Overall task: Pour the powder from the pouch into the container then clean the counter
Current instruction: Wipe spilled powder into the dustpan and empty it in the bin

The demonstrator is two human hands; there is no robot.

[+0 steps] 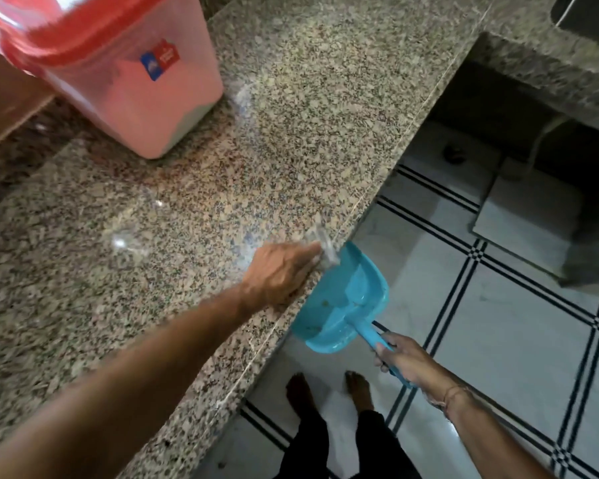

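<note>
Just beside left hand: dustpan, right hand gripping handle.

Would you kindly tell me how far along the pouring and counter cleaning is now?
Pouring looks done: the lidded container holds white powder. In hand: the left hand lies flat at the counter edge, above the dustpan gripped by the right hand, apparently sweeping spill in. Left: probably emptying the dustpan and any remaining wiping.

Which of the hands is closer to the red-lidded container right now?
Left. The left hand rests on the same counter as the container, near the counter's edge. The right hand is farther, off the counter, gripping the handle of the blue dustpan.
</note>
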